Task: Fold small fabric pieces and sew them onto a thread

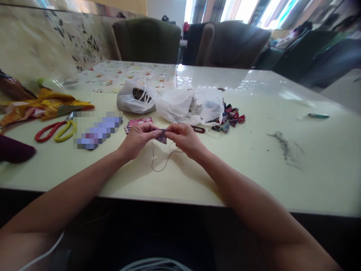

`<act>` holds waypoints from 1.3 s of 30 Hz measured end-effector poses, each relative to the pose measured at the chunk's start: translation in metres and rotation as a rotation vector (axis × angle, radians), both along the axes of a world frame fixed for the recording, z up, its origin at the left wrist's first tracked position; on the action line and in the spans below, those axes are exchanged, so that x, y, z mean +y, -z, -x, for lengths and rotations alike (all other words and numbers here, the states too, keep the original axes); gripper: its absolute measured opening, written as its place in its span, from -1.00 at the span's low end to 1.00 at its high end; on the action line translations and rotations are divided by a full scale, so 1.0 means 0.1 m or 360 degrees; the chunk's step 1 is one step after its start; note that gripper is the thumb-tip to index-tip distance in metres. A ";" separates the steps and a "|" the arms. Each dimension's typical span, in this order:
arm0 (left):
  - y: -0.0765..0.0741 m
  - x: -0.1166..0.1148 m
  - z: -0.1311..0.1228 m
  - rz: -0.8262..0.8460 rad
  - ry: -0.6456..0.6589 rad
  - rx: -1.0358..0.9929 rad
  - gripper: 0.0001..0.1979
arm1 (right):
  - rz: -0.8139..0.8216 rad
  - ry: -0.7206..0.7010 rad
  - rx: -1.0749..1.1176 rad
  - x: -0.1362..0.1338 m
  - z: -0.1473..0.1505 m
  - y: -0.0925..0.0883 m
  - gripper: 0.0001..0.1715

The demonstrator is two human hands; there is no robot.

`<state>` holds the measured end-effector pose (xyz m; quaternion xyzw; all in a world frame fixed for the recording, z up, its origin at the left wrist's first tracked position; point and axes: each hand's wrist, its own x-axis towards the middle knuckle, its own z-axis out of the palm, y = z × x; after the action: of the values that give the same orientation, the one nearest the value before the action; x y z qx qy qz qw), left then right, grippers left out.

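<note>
Between my two hands, a small purplish patterned fabric piece is held up over the table. My left hand pinches its left side with thumb and forefinger. On its other side, my right hand pinches the top edge; whether a needle is in those fingers I cannot make out. A dark thread hangs in a loop below the fabric and runs toward my right hand. Behind my left hand lie pink patterned fabric pieces. A dark red oblong item lies just beyond my right hand.
White plastic bags stand behind my hands, one with dark grainy filling. Small sewn fabric pieces are heaped to their right. Scissors, yellow cloth and a pixelated item lie left. Loose threads and a green tool lie right.
</note>
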<state>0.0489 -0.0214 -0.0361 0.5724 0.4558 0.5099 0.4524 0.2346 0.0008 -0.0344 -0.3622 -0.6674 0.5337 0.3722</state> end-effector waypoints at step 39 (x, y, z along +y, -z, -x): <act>0.09 0.09 0.07 -0.0035 -0.0109 -0.0109 -0.85 | -0.0790 0.0309 -0.0428 0.05 -0.05 0.01 -0.88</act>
<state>0.0420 -0.0126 -0.0452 0.5436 0.4536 0.5494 0.4438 0.2391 0.0054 -0.0352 -0.3897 -0.7831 0.2632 0.4069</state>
